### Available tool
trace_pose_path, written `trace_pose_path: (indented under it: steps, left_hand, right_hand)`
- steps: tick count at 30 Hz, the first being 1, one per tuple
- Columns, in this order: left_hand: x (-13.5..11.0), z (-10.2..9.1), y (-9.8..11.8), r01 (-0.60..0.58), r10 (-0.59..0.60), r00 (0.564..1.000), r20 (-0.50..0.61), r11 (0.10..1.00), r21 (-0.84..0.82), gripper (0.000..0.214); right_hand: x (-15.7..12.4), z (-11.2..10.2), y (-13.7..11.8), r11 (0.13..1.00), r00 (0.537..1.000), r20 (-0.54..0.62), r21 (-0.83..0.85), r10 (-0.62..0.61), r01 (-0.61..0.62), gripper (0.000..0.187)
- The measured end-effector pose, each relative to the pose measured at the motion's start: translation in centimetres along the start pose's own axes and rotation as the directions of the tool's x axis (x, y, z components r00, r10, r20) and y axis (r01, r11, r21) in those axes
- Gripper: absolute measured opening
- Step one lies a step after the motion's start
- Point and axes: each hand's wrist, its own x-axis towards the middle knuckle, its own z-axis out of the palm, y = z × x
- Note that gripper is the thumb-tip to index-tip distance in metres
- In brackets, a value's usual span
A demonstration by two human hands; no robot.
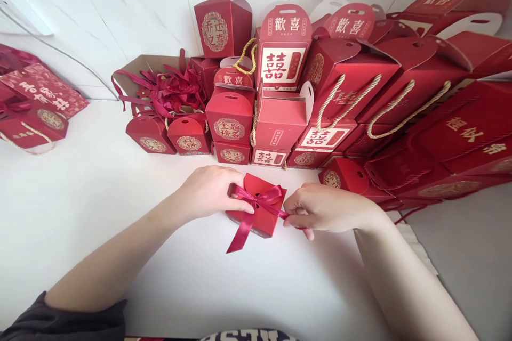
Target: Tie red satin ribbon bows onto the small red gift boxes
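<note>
A small red gift box (264,222) sits on the white table in front of me, with a magenta satin ribbon (245,232) tied in a bow across its top. My left hand (214,192) is at the box's left side, its thumb and fingers closed on the bow's left loop. On the right, my right hand (316,208) pinches a ribbon end that runs out from the knot. One loose tail hangs over the box's near side toward me. Dark holes show in the lid beneath the bow.
Red gift boxes (229,122) with gold lettering stand stacked along the tiled wall (132,5). An open carton (140,66) holds a heap of magenta ribbons (172,88). Rope-handled boxes (352,80) crowd the right; more red boxes (40,117) lie at the far left. A cable (60,50) crosses the wall.
</note>
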Motion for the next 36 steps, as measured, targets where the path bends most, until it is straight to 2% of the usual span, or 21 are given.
trace_pose_path:
  steps: [2, 4, 6, 8, 10, 12, 14, 16, 19, 20, 23, 26, 29, 36]
  left_hand:
    - [-0.5, 0.2, 0.3, -0.031, 0.036, 0.998, -0.055, 0.996, 0.089, 0.045]
    - [-1.1, 0.4, 0.5, -0.054, 0.076, 0.990, -0.120, 0.982, 0.181, 0.044]
    - [-1.5, 0.6, 0.7, -0.065, 0.107, 0.981, -0.160, 0.967, 0.247, 0.045]
    - [-1.7, 0.7, 0.8, -0.061, 0.106, 0.982, -0.157, 0.961, 0.269, 0.047]
    - [-1.7, 0.5, 0.9, -0.046, 0.079, 0.989, -0.126, 0.967, 0.251, 0.047]
    - [-1.6, 0.2, 1.0, -0.022, 0.044, 0.995, -0.095, 0.976, 0.219, 0.046]
    - [-1.4, 0.0, 1.0, -0.007, 0.021, 0.997, -0.076, 0.982, 0.190, 0.045]
    - [-1.3, -0.1, 1.1, -0.002, 0.013, 0.998, -0.066, 0.986, 0.169, 0.044]
    - [-1.3, -0.1, 1.1, 0.001, 0.006, 0.999, -0.048, 0.989, 0.148, 0.044]
    - [-1.2, -0.1, 1.1, 0.002, 0.004, 0.999, -0.041, 0.990, 0.143, 0.044]
    - [-1.2, -0.1, 1.0, 0.003, 0.002, 1.000, -0.029, 0.989, 0.151, 0.046]
    - [-1.1, -0.2, 0.9, 0.017, -0.012, 1.000, -0.029, 0.981, 0.193, 0.050]
    - [-1.1, -0.1, 0.8, 0.046, -0.042, 0.999, -0.025, 0.978, 0.204, 0.053]
    - [-1.2, 0.0, 0.8, 0.103, -0.106, 0.994, 0.003, 0.974, 0.204, 0.054]
  right_hand:
    - [0.1, 0.0, 0.1, 0.997, 0.997, 0.066, 0.063, 0.031, -0.036, 0.028]
    - [0.3, 0.1, 0.2, 0.994, 0.995, 0.081, 0.084, 0.058, -0.064, 0.027]
    - [0.3, 0.2, 0.3, 0.993, 0.992, 0.084, 0.066, 0.095, -0.100, 0.027]
    - [0.1, 0.2, 0.5, 0.987, 0.983, 0.088, 0.002, 0.160, -0.161, 0.025]
    - [-0.7, 0.0, 0.7, 0.966, 0.973, 0.014, -0.118, 0.232, -0.229, 0.019]
    - [-1.7, -0.4, 0.9, 0.945, 0.962, -0.124, -0.194, 0.243, -0.263, 0.009]
    - [-2.5, -0.9, 0.8, 0.966, 0.955, -0.243, -0.150, 0.173, -0.213, 0.013]
    - [-2.4, -1.1, 0.7, 0.996, 0.932, -0.357, -0.026, 0.072, -0.086, 0.021]
    - [-0.6, -0.7, 0.6, 0.980, 0.845, -0.531, 0.125, -0.064, 0.153, 0.032]
    - [0.3, -0.4, 0.6, 0.963, 0.837, -0.539, 0.164, -0.092, 0.211, 0.034]
    - [2.7, 0.3, 1.1, 0.924, 0.877, -0.446, 0.232, -0.177, 0.305, 0.029]
    - [3.6, 0.6, 1.6, 0.889, 0.889, -0.373, 0.264, -0.265, 0.375, 0.031]
    - [3.5, 0.4, 2.0, 0.885, 0.897, -0.349, 0.276, -0.271, 0.375, 0.032]
    - [3.0, 0.2, 2.1, 0.925, 0.911, -0.324, 0.191, -0.256, 0.328, 0.030]
